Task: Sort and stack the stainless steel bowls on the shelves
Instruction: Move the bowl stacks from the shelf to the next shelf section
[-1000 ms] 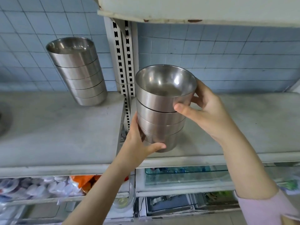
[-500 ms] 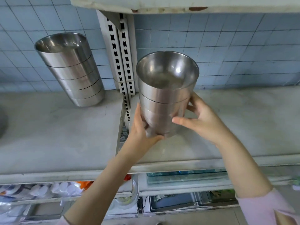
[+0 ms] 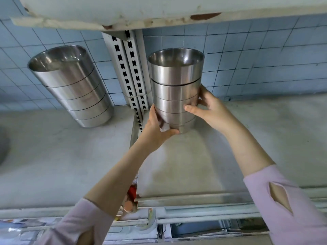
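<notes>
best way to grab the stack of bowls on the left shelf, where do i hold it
Grip the left stack by its bottom bowl, at both sides, coming from the front. The bowls are only nested, so a higher grip would likely lift just the top ones. The tiled wall is behind it and the slotted post to its right.

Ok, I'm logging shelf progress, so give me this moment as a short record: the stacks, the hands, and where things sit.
held stack: nested steel bowls, upright, over the right shelf; cannot tell whether it touches the shelf
left hand: grips the stack low on its left side
right hand: grips its right side, higher up
other stack: nested steel bowls standing on the left shelf, by the tiled wall
between shelves: slotted upright post
</notes>
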{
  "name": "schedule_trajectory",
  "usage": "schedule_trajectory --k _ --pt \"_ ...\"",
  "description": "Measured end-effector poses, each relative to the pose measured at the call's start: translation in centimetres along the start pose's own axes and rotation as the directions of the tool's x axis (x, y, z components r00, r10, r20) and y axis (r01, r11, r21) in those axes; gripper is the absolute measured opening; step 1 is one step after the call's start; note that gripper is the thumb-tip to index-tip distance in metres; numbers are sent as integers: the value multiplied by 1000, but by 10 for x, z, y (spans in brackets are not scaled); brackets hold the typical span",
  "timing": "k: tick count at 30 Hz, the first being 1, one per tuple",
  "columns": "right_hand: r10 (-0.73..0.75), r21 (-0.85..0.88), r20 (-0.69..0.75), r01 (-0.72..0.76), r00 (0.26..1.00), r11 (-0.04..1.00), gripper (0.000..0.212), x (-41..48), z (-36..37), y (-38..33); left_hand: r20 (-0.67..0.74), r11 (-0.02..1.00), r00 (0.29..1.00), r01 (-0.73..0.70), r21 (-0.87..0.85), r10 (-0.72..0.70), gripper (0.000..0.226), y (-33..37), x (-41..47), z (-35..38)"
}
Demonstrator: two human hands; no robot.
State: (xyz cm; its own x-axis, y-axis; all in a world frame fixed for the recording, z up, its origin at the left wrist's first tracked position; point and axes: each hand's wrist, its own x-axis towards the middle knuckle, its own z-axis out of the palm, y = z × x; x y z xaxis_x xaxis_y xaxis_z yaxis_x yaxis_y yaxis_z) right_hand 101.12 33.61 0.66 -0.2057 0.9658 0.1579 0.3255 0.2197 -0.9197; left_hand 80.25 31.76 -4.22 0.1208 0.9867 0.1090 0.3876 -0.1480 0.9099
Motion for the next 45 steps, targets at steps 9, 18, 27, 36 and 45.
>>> schedule_trajectory --k 9,18,27,36,45 --pt "48 -33 56 -47 997 998 97 37 -5 6 29 999 999 37 32 -38 96 -4 38 -3" --pt "58 77 -8 -57 998 995 129 36 -4 -8 33 997 998 49 65 -52 108 -4 42 -4" --pt "-60 -108 -154 44 986 993 122 44 -14 -56 38 999 998 51 20 -51 128 6 38 -3" --pt "-144 -200 -89 124 986 972 118 51 -15 -60 -207 962 978 -58 -265 2 97 24 43 0" --pt "-193 -33 -245 191 950 981 77 57 -12 -52 -181 977 981 -100 -190 65 86 28 45 -5"
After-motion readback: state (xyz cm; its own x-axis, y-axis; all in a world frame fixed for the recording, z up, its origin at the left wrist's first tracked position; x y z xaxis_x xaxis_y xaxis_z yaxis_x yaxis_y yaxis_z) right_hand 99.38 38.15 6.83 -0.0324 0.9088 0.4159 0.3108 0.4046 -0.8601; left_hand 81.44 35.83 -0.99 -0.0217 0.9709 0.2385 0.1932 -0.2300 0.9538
